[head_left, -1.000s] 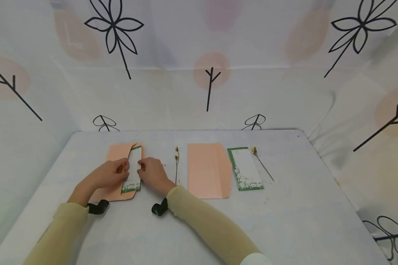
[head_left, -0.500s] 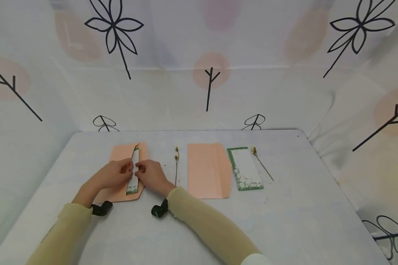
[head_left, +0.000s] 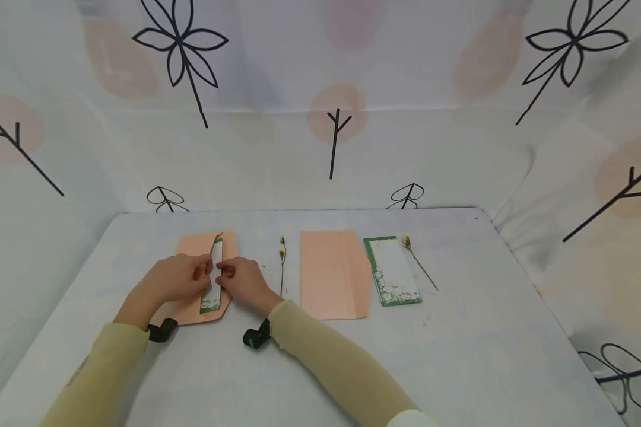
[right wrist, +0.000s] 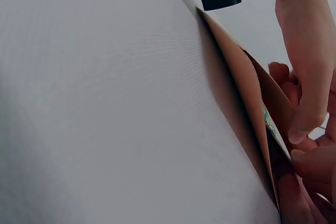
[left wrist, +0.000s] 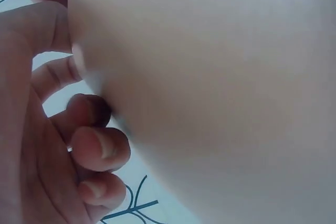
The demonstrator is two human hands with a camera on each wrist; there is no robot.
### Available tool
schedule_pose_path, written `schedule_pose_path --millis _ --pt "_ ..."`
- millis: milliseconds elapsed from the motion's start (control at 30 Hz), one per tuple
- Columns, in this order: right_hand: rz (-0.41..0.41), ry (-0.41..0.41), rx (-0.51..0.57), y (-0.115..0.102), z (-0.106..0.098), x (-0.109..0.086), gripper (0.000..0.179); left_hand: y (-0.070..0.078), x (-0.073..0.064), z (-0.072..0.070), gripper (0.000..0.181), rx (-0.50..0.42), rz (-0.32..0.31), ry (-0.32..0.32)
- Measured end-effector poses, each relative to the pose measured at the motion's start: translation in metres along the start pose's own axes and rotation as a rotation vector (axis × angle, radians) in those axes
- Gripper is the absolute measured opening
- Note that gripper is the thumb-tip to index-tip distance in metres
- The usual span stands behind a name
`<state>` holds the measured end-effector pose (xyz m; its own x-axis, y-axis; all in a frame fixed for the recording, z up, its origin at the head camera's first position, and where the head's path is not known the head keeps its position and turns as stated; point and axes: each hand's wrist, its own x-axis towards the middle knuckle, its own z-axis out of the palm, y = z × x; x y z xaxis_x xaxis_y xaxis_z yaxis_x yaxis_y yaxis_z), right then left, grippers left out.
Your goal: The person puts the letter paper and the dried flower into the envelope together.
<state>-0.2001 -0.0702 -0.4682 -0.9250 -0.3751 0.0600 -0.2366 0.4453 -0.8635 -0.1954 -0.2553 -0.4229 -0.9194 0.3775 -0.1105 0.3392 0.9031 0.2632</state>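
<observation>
Toward the left of the table, a peach envelope (head_left: 189, 244) lies with its flap side to the right. A white card with a green floral border (head_left: 210, 301) is partly inside it, and only a narrow strip shows at the opening. My left hand (head_left: 177, 280) pinches the envelope's opening edge, thumb and index finger together. Its other fingers curl beside the blurred envelope (left wrist: 210, 87) in the left wrist view. My right hand (head_left: 247, 286) pinches the card's outer edge. In the right wrist view the envelope's mouth gapes, with the card (right wrist: 270, 123) between its layers.
A second peach envelope (head_left: 326, 276) lies mid-table, its flap to the right. Beside it is another green-bordered card (head_left: 392, 267). One dried flower stem (head_left: 282, 261) lies between the envelopes, another (head_left: 419, 261) right of the card. Patterned fabric (head_left: 256, 160) rises behind the table.
The card has gone deeper into the left envelope, so a narrower strip shows. The left hand and envelope shifted right over it early on; the right hand has barely moved.
</observation>
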Motion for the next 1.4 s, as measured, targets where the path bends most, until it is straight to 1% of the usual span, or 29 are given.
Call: schedule_pose_path --millis 100,200,367,500,733,867,1033,1200,1300,1400 --pt "-0.004 0.001 0.033 0.001 -0.002 0.000 0.027 -0.001 0.001 0.001 0.007 -0.061 0.034 0.016" --pt "-0.006 0.023 0.066 0.002 -0.006 -0.001 0.029 -0.003 0.002 0.005 0.009 -0.118 0.060 0.027" --pt "0.004 0.071 0.106 0.001 -0.013 -0.002 0.026 -0.005 0.004 0.010 0.010 -0.155 0.055 0.034" --pt "0.002 0.075 0.119 -0.002 -0.018 -0.005 0.021 -0.005 0.003 0.009 0.010 -0.171 0.044 0.020" --pt "-0.003 0.012 0.102 -0.009 -0.019 -0.008 0.026 0.002 -0.001 0.000 0.010 -0.221 0.049 0.005" --pt "-0.001 -0.021 0.099 -0.015 -0.019 -0.009 0.031 0.004 -0.001 -0.002 0.008 -0.243 0.037 0.000" --pt "0.056 -0.057 0.126 -0.018 -0.014 -0.009 0.042 0.001 0.000 0.002 0.008 -0.237 0.023 0.007" --pt "0.129 -0.101 0.178 -0.018 -0.009 -0.008 0.050 -0.004 -0.001 0.005 0.009 -0.236 0.060 0.041" --pt "0.149 -0.137 0.213 -0.018 -0.007 -0.007 0.052 -0.004 -0.001 0.005 0.009 -0.236 0.061 0.042" --pt "0.148 -0.167 0.253 -0.017 -0.007 -0.008 0.052 -0.004 -0.001 0.005 0.009 -0.230 0.037 0.029"
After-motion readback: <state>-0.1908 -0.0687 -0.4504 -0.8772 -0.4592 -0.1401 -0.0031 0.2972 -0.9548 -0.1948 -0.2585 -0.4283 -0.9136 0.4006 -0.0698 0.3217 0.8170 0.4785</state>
